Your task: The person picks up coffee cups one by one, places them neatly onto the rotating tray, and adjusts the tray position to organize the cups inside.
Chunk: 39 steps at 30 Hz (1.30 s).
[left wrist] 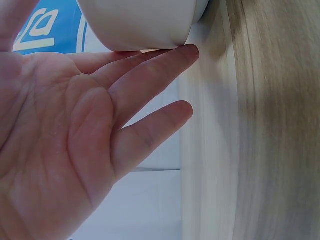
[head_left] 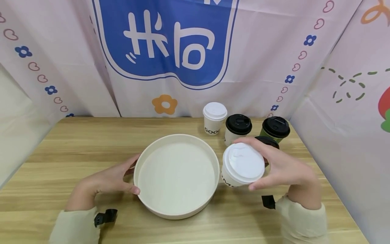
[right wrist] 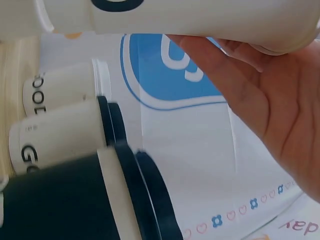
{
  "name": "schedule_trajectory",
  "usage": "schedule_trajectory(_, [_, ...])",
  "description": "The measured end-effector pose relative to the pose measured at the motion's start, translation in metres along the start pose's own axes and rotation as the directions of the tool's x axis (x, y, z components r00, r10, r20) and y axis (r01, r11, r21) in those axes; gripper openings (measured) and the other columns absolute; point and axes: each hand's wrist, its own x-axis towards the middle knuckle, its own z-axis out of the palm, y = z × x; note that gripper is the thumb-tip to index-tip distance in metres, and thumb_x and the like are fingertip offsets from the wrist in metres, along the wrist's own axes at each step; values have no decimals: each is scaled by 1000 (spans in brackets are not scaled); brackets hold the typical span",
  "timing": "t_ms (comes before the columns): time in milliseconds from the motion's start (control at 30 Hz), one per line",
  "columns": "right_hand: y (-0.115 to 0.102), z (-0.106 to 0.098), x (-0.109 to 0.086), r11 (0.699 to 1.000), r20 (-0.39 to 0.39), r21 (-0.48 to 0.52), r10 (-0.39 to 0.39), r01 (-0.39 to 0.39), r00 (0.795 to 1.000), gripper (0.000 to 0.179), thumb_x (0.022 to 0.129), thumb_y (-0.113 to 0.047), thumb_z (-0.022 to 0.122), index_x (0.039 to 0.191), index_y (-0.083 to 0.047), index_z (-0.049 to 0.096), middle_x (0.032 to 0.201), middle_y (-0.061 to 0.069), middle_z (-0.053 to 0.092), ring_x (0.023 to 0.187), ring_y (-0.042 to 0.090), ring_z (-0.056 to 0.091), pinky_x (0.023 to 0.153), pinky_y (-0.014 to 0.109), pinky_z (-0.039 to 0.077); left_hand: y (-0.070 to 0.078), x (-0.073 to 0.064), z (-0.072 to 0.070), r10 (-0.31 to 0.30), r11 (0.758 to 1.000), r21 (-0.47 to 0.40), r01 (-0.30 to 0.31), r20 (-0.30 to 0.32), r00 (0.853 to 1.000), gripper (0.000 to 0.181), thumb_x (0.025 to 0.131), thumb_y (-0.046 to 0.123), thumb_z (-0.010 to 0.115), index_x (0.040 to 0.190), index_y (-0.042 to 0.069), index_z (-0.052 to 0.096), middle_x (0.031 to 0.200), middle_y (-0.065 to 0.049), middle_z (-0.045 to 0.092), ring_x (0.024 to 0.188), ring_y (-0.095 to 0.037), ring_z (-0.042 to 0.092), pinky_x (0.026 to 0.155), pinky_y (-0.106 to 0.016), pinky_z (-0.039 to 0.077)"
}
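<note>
A white paper cup [head_left: 233,181] with a white lid [head_left: 244,162] is in my right hand [head_left: 281,166], the thumb and fingers spread round its side. The cup tilts beside the right rim of a round cream tray [head_left: 176,216], overlapping that rim slightly in the head view. In the right wrist view the cup [right wrist: 200,17] runs along the top, with the hand [right wrist: 270,100] against it. My left hand [head_left: 114,178] rests against the tray's left side, thumb tip at the rim. Its fingers are nearly straight against the tray's outer wall [left wrist: 145,25] in the left wrist view.
Behind the right hand stand a white-lidded cup [head_left: 214,118], a black-lidded white cup [head_left: 238,125], a black-lidded green cup [head_left: 275,128] and another black lid [head_left: 268,141], partly covered by the hand. A printed cloth [head_left: 259,51] hangs along the wooden table's [head_left: 91,142] back edge.
</note>
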Motion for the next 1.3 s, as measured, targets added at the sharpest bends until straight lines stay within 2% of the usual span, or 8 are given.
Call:
schedule_trajectory(167, [-5,6,16,999,15,-14,-42,42,999,102,67,-34,93,150,-19,36,138,-8,54,120,10,55,102,24,45,1,0,0,0,1000,-3,0,-1,1000,111,79,20,85,160,8,10,162,-24,20,143,-53,31,102,-16,41])
schedule_trajectory(500, [-15,26,47,986,82,162,-56,43,995,101,67,-22,93,150,-23,35,138,-6,54,125,15,53,109,31,42,0,-1,0,-7,1000,1,7,-6,1000,113,77,19,86,160,8,9,162,-25,21,142,-52,32,102,-15,41])
schedule_trajectory(600, [-18,33,56,978,101,198,-80,59,992,101,67,-21,93,149,-23,35,138,-5,54,126,16,53,111,31,42,0,-1,0,-3,1000,2,3,-7,1000,114,77,19,86,160,8,9,162,-25,21,142,-53,32,102,-15,41])
schedule_trajectory(700, [-18,41,64,978,120,190,-104,80,987,100,66,-22,93,149,-21,36,140,-4,52,128,16,51,113,32,40,-1,-1,1,-2,1000,6,2,-5,1000,114,77,19,86,160,8,9,162,-26,21,142,-53,32,102,-16,42])
schedule_trajectory(833, [-17,49,72,982,143,141,-142,121,980,101,66,-25,93,149,-18,36,141,-3,51,131,15,49,115,32,39,0,-1,0,-17,1000,15,17,1,1000,113,78,20,85,160,6,8,162,-26,20,142,-53,31,109,-40,44])
schedule_trajectory(933, [-16,55,78,978,168,150,-167,143,972,100,68,-26,92,149,-16,34,141,-2,51,129,14,50,113,32,40,2,-1,0,-27,999,19,27,1,1000,114,77,20,85,159,5,8,161,-28,20,142,-55,30,110,-62,39])
schedule_trajectory(967, [-16,56,80,976,175,159,-173,146,969,100,68,-26,92,149,-16,34,141,-2,51,129,14,51,113,32,41,3,-2,-1,-29,999,19,29,-1,1000,114,77,21,86,159,4,8,161,-28,20,142,-55,29,109,-65,37])
schedule_trajectory(1300, [-18,75,96,973,253,211,-152,98,955,99,67,-26,92,148,-19,36,137,-8,52,125,9,50,112,29,40,2,-2,-1,-20,1000,22,20,-2,1000,113,77,20,85,159,5,9,162,-27,19,142,-56,29,108,-69,35])
